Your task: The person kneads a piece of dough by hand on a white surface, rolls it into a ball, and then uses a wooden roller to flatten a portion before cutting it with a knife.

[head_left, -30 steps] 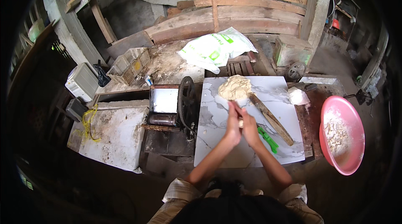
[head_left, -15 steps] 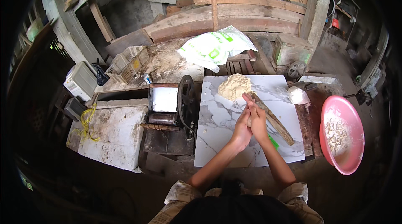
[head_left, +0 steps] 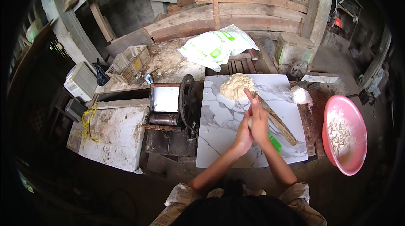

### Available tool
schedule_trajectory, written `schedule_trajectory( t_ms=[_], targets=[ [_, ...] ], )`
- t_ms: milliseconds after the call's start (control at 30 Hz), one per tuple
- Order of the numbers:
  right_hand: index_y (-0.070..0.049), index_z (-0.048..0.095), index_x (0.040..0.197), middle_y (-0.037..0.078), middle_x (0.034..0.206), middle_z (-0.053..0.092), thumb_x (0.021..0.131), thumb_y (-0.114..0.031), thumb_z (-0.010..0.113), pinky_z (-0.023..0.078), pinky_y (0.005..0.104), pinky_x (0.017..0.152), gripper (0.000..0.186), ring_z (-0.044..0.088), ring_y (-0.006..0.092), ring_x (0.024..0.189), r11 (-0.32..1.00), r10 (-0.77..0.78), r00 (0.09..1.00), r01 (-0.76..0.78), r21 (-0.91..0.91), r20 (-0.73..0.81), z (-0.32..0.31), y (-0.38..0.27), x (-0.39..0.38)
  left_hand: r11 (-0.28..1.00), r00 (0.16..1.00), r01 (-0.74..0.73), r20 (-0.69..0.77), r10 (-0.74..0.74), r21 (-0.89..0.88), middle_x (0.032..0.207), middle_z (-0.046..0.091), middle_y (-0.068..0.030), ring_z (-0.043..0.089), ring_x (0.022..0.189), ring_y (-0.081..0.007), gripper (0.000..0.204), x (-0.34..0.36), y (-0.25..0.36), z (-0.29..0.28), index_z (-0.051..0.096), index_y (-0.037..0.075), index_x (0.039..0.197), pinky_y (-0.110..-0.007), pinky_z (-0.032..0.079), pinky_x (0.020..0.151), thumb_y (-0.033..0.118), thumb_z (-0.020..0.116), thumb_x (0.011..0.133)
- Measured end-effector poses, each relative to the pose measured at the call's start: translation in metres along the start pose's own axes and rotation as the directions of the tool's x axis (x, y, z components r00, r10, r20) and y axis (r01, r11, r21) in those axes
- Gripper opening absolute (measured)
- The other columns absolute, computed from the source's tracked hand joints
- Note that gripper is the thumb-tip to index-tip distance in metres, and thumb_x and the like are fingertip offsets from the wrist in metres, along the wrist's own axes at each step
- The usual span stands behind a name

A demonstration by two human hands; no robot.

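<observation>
Palm to palm, my left hand (head_left: pixel 242 136) and my right hand (head_left: pixel 260 125) press together above the marbled board (head_left: pixel 215 137). A small pale piece of dough (head_left: pixel 250 122) shows between the palms, mostly covered by them. My right fingers point forward and fairly straight; the left fingers are largely hidden. Just beyond my hands, a big lump of dough (head_left: pixel 236 86) rests at the board's far edge. A worn wooden stick (head_left: pixel 276 122) lies slantwise to the right of my hands. Partly behind my right forearm is a green plastic item (head_left: pixel 275 142).
Left of the board stands a hand-cranked roller machine (head_left: pixel 164 101) with a large dark wheel (head_left: pixel 187 101). A pink basin (head_left: pixel 360 141) with flour is at the right. A small white bag (head_left: pixel 301 95) sits near the board's right edge. Behind lies a white-green sack (head_left: pixel 219 46).
My hands shift slightly against each other, and the right fingers are raised a little more. More of the green item shows beside my right forearm.
</observation>
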State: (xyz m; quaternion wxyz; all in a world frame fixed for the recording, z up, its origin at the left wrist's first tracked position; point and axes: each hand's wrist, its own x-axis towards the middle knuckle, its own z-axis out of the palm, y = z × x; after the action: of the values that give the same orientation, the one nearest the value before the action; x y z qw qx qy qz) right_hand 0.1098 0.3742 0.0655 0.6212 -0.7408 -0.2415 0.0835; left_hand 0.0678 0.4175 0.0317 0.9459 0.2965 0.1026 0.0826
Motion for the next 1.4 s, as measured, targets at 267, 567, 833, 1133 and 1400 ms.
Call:
schedule_trajectory(
  t_ms=[267, 567, 833, 1133, 1400],
  targets=[
    [0.0, 0.05, 0.13, 0.02, 0.135, 0.047, 0.095, -0.013, 0.042, 0.028, 0.0373, 0.108, 0.038, 0.043, 0.0344, 0.128, 0.877, -0.468, 0.883, 0.469, -0.102, 0.038, 0.013, 0.031, -0.036, 0.995, 0.994, -0.095, -0.056, 0.096, 0.029, 0.153, 0.02, -0.0029, 0.019, 0.141, -0.0197, 0.064, 0.027, 0.035, -0.018, 0.018, 0.01, 0.146, -0.042, 0.02, 0.113, 0.048, 0.034, 0.098],
    [-0.001, 0.05, 0.131, 0.016, 0.134, 0.05, 0.099, -0.026, 0.032, 0.021, 0.039, 0.112, 0.044, 0.045, 0.0334, 0.127, 0.829, -0.369, 0.925, 0.372, -0.417, 0.093, 0.026, 0.015, -0.033, 0.996, 0.995, -0.015, 0.097, 0.024, -0.087, 0.154, 0.019, -0.0039, 0.019, 0.141, -0.0191, 0.067, 0.027, 0.007, -0.048, 0.013, 0.01, 0.148, -0.038, 0.015, 0.114, 0.053, 0.023, 0.097],
    [-0.003, 0.054, 0.127, 0.015, 0.137, 0.047, 0.092, -0.016, 0.045, 0.021, 0.0438, 0.112, 0.038, 0.039, 0.0306, 0.132, 0.847, -0.432, 0.897, 0.438, -0.302, 0.089, 0.012, 0.017, -0.001, 0.989, 0.96, -0.093, 0.254, 0.118, -0.111, 0.155, 0.005, -0.0106, 0.007, 0.141, -0.0377, 0.085, 0.077, -0.037, -0.097, 0.015, 0.009, 0.147, -0.068, 0.007, 0.104, 0.06, 0.047, 0.087],
    [-0.006, 0.062, 0.113, 0.013, 0.107, 0.06, 0.084, -0.004, 0.058, 0.042, 0.0368, 0.093, 0.029, 0.052, 0.0324, 0.106, 0.974, -0.195, 0.98, 0.199, -0.108, 0.048, 0.023, 0.087, -0.031, 0.937, 0.967, 0.026, -0.23, -0.112, -0.347, 0.146, 0.033, -0.0101, 0.029, 0.136, -0.026, 0.083, 0.044, 0.01, -0.086, 0.023, 0.005, 0.142, -0.048, 0.028, 0.107, 0.069, 0.019, 0.09],
    [-0.007, 0.046, 0.13, 0.019, 0.12, 0.053, 0.089, -0.013, 0.056, 0.028, 0.044, 0.108, 0.042, 0.042, 0.0352, 0.125, 0.593, -0.442, 0.837, 0.542, -0.596, 0.322, 0.036, 0.18, -0.026, 0.95, 0.887, -0.193, -0.37, 0.275, 0.244, 0.143, 0.039, -0.0044, 0.026, 0.137, -0.0162, 0.058, 0.032, 0.004, -0.148, 0.032, 0.01, 0.14, -0.038, 0.005, 0.113, 0.049, 0.026, 0.098]
  ],
)
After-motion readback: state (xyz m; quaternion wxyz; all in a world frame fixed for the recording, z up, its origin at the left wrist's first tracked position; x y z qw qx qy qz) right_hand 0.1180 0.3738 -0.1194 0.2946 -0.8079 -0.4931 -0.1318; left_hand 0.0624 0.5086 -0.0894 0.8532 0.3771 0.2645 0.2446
